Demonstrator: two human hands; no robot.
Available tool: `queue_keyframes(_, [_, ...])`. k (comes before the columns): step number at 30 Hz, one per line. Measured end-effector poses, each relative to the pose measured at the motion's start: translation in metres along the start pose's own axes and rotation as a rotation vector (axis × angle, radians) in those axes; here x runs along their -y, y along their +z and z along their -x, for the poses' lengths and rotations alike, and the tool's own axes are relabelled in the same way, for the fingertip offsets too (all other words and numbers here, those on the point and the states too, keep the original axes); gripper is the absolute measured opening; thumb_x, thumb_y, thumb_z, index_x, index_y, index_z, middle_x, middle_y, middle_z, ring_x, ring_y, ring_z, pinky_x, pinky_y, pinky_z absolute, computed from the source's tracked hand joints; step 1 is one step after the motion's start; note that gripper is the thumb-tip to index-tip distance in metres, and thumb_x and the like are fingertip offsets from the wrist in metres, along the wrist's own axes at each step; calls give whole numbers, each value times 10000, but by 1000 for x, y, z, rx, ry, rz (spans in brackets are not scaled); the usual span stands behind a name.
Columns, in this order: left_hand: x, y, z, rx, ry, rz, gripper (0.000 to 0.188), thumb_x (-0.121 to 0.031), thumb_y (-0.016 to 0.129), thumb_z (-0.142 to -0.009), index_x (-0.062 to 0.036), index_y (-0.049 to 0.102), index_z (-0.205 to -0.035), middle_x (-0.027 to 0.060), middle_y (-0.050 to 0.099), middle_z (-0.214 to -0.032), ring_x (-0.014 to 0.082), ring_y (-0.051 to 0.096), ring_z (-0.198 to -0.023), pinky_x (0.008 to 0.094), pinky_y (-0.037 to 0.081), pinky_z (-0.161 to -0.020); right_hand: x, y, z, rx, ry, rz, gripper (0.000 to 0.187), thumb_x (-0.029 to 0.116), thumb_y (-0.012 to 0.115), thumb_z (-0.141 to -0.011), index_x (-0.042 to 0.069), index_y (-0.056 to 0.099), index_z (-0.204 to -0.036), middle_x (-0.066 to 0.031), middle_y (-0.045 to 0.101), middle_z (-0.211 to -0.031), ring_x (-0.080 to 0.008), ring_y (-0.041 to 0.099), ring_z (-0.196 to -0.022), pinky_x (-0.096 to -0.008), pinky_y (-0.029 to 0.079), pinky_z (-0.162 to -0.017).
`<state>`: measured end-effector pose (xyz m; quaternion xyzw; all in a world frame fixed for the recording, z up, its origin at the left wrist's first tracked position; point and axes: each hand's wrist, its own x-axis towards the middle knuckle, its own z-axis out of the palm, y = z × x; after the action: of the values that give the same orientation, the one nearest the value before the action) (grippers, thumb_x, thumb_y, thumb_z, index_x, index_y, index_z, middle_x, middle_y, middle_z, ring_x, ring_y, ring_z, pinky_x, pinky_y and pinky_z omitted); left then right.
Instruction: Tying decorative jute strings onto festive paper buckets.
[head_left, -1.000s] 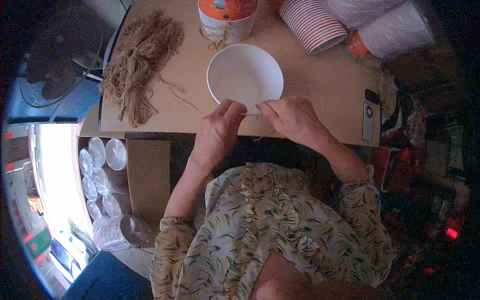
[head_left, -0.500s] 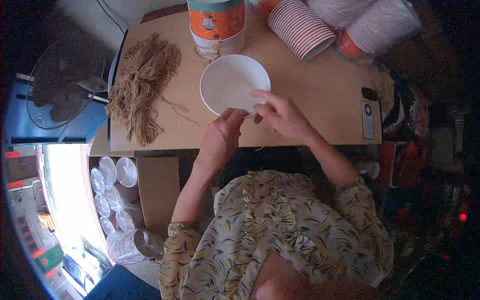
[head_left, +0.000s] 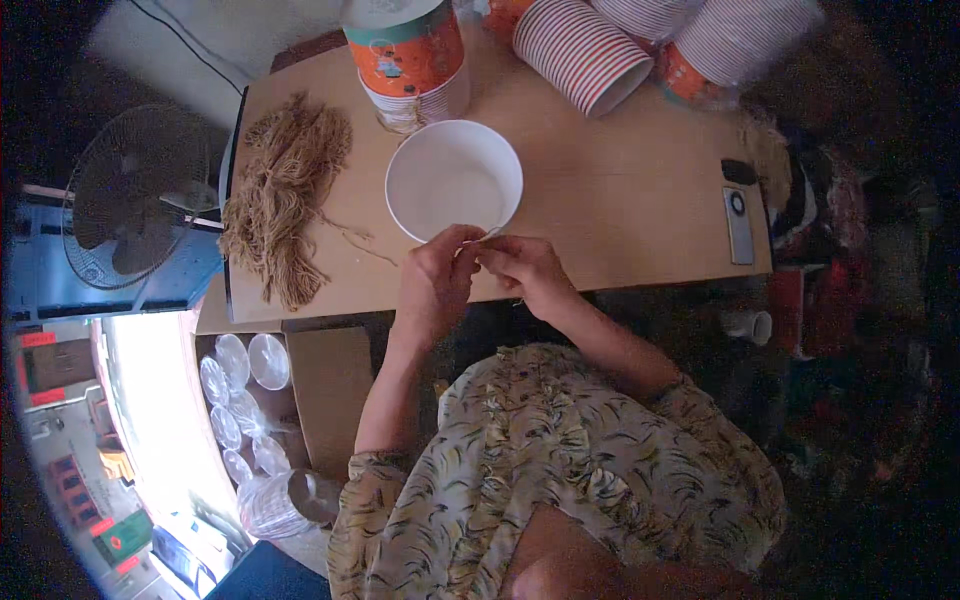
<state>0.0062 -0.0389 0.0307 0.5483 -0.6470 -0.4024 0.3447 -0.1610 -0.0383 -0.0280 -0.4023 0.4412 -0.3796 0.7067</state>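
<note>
A white paper bucket [head_left: 455, 185] stands with its mouth up at the table's near side. At its near rim my left hand [head_left: 438, 278] and my right hand [head_left: 532, 272] meet, fingertips pinched together. A thin pale piece of twine [head_left: 489, 236] shows between the fingers, and a loose end hangs below my right hand. My left fingers also touch the bucket's rim. Behind stands an upside-down stack of orange and green paper buckets [head_left: 408, 60] with twine around its lower part. To the left lies a bundle of brown twine [head_left: 290, 190], a few strands trailing toward the bucket.
Stacks of striped paper buckets [head_left: 583, 55], some in clear plastic, lie at the back right of the table [head_left: 640, 220]. A silver and black device [head_left: 738, 225] is near the right edge. A fan [head_left: 135, 195] stands left; below, an open carton [head_left: 330, 390] holds plastic-wrapped cups.
My right hand has come down and left from the bucket's right rim to meet my left hand. The head view has shifted slightly.
</note>
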Motion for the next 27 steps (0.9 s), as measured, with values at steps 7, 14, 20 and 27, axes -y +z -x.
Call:
queue_keyframes(7, [-3,2,-1,5,-9,35,150,-88,565,-938,-24,639,-1052,123,690,-788,182,684,-661,313,539,-588,-15,-7,-5,79,29,-285,202,225,638,-893,26,667,-904,6,554,-697,-62,408,-540,-234,313,-499])
queue_keyframes(14, [-3,-8,-3,1,-125,61,183,-93,549,-955,-35,626,-1111,118,703,-850,174,699,-718,311,543,-588,16,-42,22,359,171,-156,133,122,663,-860,-8,669,-887,-4,551,-659,-70,457,-533,-242,345,-483])
queue_keyframes(20, [-25,-17,-12,3,49,114,227,-56,540,-955,-36,617,-1168,136,692,-917,171,696,-702,285,511,-548,46,-64,19,404,203,-101,118,78,702,-816,1,641,-882,-33,619,-742,-58,466,-561,-199,330,-479])
queue_keyframes(27, [-53,-17,-43,604,-66,30,222,-186,490,-1007,-12,621,-1046,61,622,-751,102,617,-638,255,466,-532,77,-66,18,423,262,-82,154,136,681,-874,8,629,-942,-6,556,-698,-54,423,-503,-200,294,-431])
